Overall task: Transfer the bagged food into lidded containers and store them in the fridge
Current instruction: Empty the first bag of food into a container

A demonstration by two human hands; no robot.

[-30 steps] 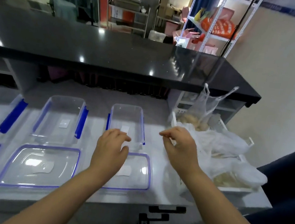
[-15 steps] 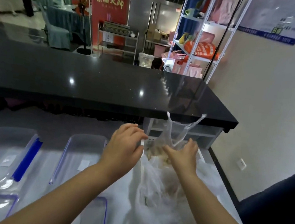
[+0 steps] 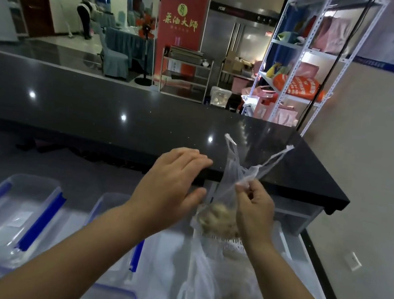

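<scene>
Your right hand (image 3: 255, 210) has risen, fingers pinching the food bag (image 3: 228, 189) by its neck above the worktop's (image 3: 104, 178) right end; bring your flat, empty left hand (image 3: 174, 186) under it for support

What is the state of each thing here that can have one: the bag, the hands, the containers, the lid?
Bag, held upright, handles untied, food inside.
Left hand, open, beside the bag, holding nothing.
Right hand, pinching the bag's neck.
Left container, lid off, no food inside.
Middle container, lid off, partly hidden by the arm.
Lid, lying flat on the counter.
</scene>
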